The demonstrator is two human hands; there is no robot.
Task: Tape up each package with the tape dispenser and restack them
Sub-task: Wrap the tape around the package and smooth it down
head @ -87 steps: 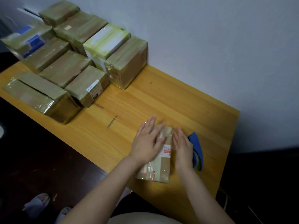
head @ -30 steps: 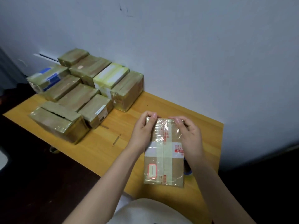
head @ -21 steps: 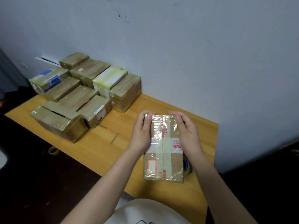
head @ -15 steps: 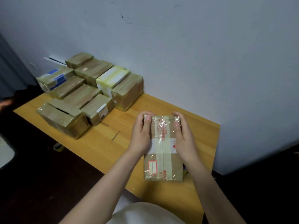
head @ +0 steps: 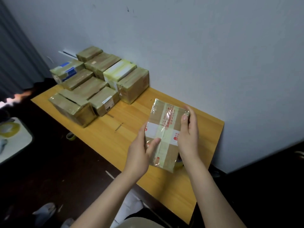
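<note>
Well, on the table the stacked packages sit at ten o'clock. One package is lifted at three o'clock, my left hand pinching its left edge and my right hand curled round its right.

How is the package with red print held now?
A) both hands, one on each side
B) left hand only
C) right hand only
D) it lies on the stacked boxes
A: the left hand grips the package at its left edge, the right hand at its right edge.
</note>
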